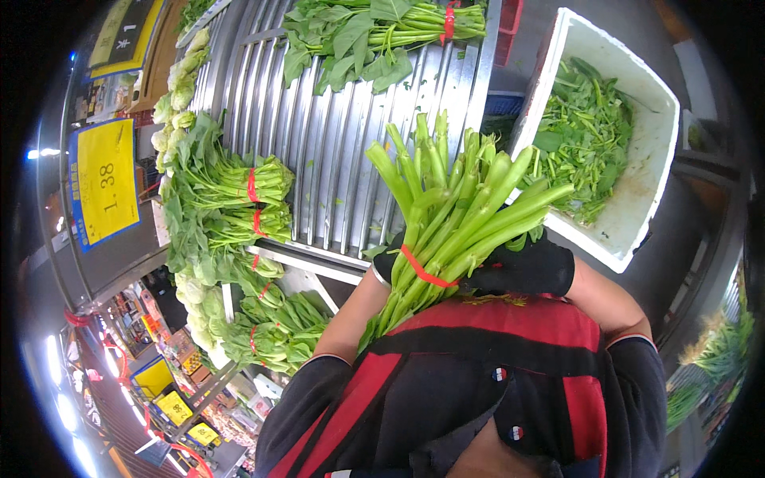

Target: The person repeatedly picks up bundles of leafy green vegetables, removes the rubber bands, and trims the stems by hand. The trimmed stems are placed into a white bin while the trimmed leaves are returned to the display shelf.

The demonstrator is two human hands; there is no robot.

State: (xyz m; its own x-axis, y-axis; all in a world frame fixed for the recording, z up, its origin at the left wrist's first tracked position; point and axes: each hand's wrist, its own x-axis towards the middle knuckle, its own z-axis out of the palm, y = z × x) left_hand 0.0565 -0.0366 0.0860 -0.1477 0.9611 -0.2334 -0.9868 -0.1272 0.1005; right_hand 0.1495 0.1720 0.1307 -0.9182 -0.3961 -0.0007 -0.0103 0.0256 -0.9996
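A bunch of thick-stemmed leafy greens (pixel 472 209), tied with a red band (pixel 425 270), is held up against my apron (pixel 508 316). Its cut stem ends fan out away from me, and its leaves are mostly hidden low by my left arm. My left hand (pixel 387 263), in a black glove, grips the bunch from the left, with its fingers hidden behind the stems. My right hand (pixel 529 264), also black-gloved, holds it from the right side, partly covered by the stems.
A ribbed metal display counter (pixel 340 149) lies ahead, with a tied bunch of greens (pixel 382 36) at its far end and more red-banded bunches (pixel 239 185) along its left. At right, a white foam box (pixel 648 155) holds loose leaf trimmings (pixel 586 143). Yellow price signs (pixel 107 179) stand at left.
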